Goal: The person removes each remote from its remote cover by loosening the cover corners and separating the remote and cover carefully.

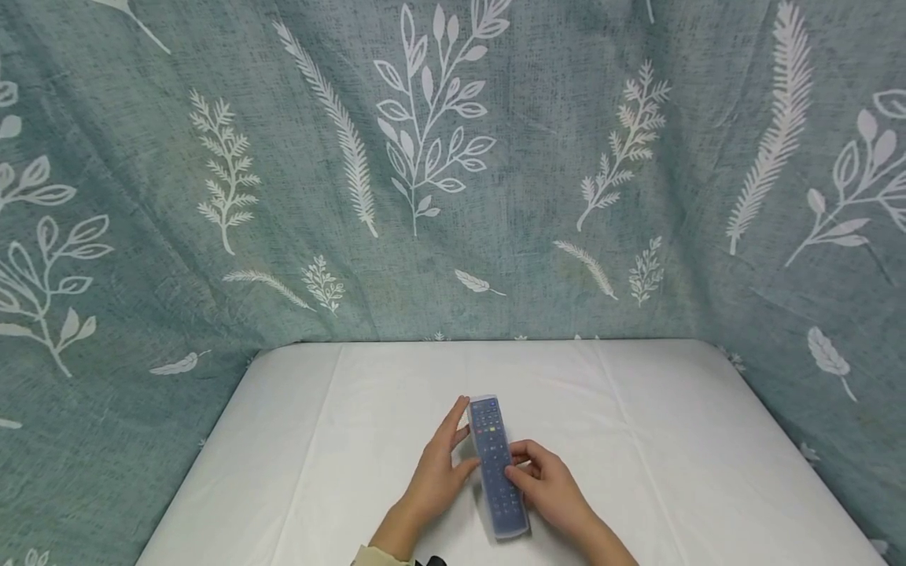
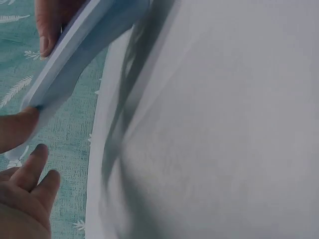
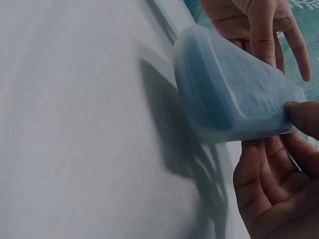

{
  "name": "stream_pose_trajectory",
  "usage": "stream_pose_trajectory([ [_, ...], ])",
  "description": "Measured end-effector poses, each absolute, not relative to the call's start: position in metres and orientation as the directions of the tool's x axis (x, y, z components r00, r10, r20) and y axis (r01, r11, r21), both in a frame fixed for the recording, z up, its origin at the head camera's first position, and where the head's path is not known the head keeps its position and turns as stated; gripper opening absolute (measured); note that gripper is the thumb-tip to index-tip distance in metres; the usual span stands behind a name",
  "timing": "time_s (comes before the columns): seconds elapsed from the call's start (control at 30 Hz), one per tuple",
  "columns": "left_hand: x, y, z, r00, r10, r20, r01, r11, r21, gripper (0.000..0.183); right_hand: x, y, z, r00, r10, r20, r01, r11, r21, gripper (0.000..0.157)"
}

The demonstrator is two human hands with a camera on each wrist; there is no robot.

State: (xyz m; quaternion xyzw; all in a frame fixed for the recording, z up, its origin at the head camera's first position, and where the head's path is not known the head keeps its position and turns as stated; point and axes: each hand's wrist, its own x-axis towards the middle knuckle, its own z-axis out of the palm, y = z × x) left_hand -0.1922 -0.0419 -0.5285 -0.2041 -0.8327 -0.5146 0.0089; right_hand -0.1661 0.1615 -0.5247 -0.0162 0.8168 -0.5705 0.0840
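I saw the remote lower centre of frame | right hand pinched its edge | left hand touched its side, unclenched

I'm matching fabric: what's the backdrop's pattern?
The backdrop is blue-green with white leaf prints, clearest in the head view.

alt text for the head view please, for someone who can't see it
A person's bare right hand pinches a long blue remote control in a translucent cover above a white cloth-covered table, while the bare left hand touches its left edge. A teal fabric backdrop with white leaf prints hangs behind.
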Motion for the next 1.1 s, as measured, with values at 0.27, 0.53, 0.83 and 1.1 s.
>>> stream_pose_trajectory([
  [0.27, -0.189, -0.034, -0.526, -0.957, 0.279, 0.074, 0.107, 0.106, 0.989, 0.072, -0.17, 0.158, -0.518, -0.994, -0.031, -0.108, 0.093, 0.312, -0.946, 0.033],
  [0.53, -0.185, -0.028, -0.529, -0.945, 0.325, -0.021, -0.023, 0.0, 1.0, 0.064, -0.172, 0.155, -0.516, -0.996, 0.017, -0.084, 0.085, 0.284, -0.955, 0.031],
  [0.83, -0.183, -0.028, -0.531, -0.951, 0.308, -0.012, -0.008, 0.013, 1.0, 0.069, -0.172, 0.154, -0.518, -0.998, 0.053, -0.045, 0.059, 0.295, -0.954, 0.034],
  [1.1, -0.185, -0.027, -0.53, -0.961, 0.278, -0.001, 0.001, 0.009, 1.0, 0.067, -0.174, 0.153, -0.516, -0.999, 0.043, -0.032, 0.043, 0.271, -0.962, 0.036],
])
